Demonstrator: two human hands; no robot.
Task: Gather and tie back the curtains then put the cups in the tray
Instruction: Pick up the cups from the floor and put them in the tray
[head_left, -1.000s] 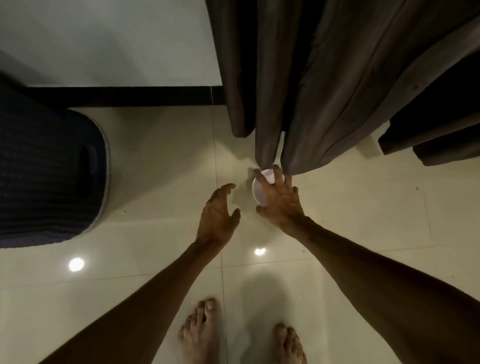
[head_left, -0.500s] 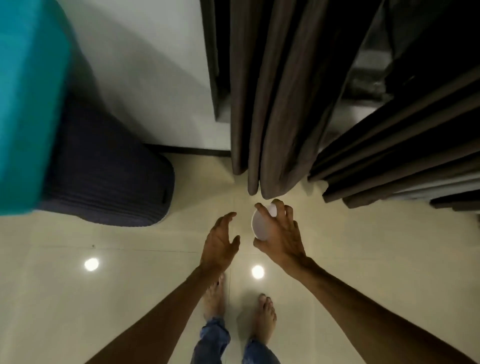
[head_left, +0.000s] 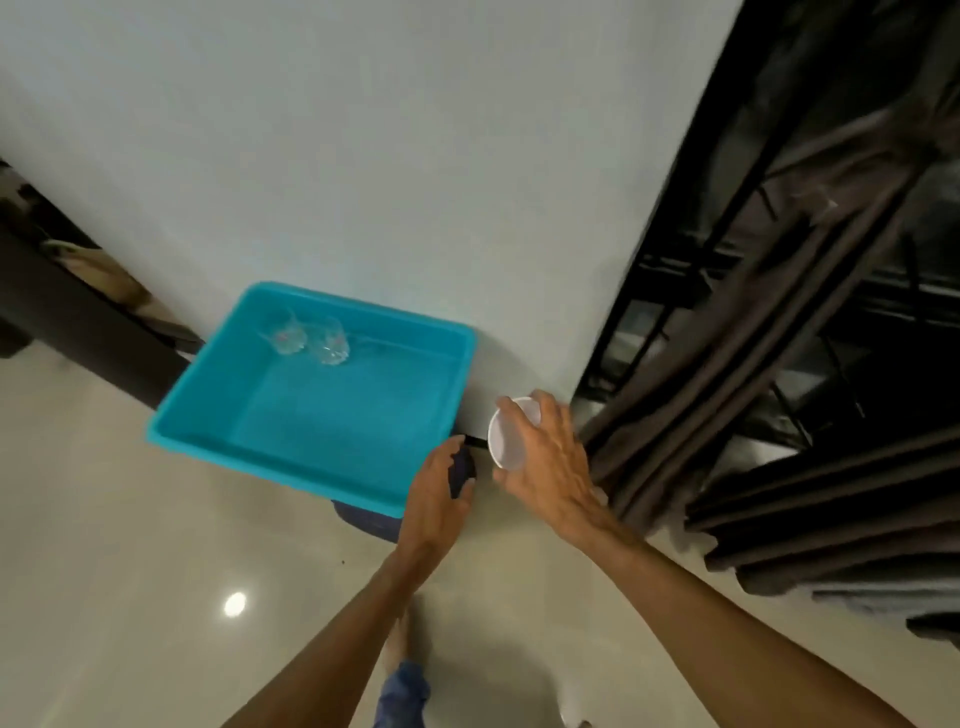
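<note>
My right hand (head_left: 548, 467) grips a white cup (head_left: 506, 435) from above, its open mouth turned to the left, just right of the turquoise tray (head_left: 171, 428). Two clear glass cups (head_left: 311, 340) lie in the tray's far left corner. My left hand (head_left: 436, 491) hovers with fingers curled and apart at the tray's near right corner, holding nothing. The dark brown curtains (head_left: 727, 395) hang gathered at the right, beside a black window frame.
The tray rests on a dark blue stool (head_left: 374, 519) against a pale wall (head_left: 389, 156). A dark piece of furniture (head_left: 78, 322) stands at the left. The floor is glossy cream tile (head_left: 130, 571). My feet show at the bottom edge.
My right hand lifted the white cup from the floor under the curtains and carried it up toward the tray. My view rose and swung left, bringing the tray in.
</note>
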